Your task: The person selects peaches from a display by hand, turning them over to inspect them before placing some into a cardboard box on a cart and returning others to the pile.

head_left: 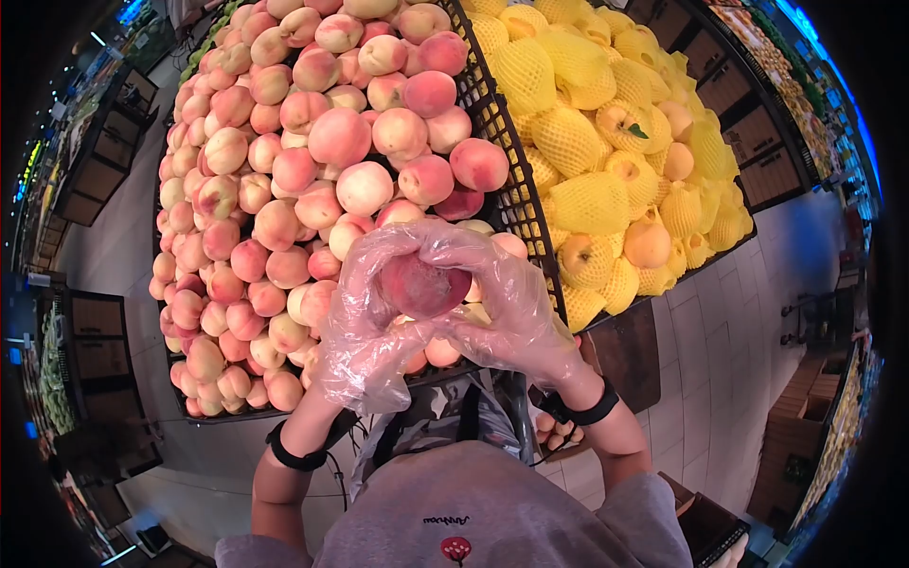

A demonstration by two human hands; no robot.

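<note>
A dark red peach [423,287] is held between my two hands, above the near edge of a big heap of pink and cream peaches [284,170]. My left hand [371,308], in a clear plastic glove, curls round the peach from the left. From the right, my right hand [502,298], gloved the same way, closes round it. The fingertips of both hands meet over its far side. Part of the peach's surface is hidden by fingers and plastic. More peaches show just below and behind my hands.
A black plastic crate wall [507,133] divides the peaches from fruit in yellow foam nets [587,204] on the right. A brown box [625,355] stands below that stand. Grey tiled floor [701,350] and other produce stands [99,346] lie around.
</note>
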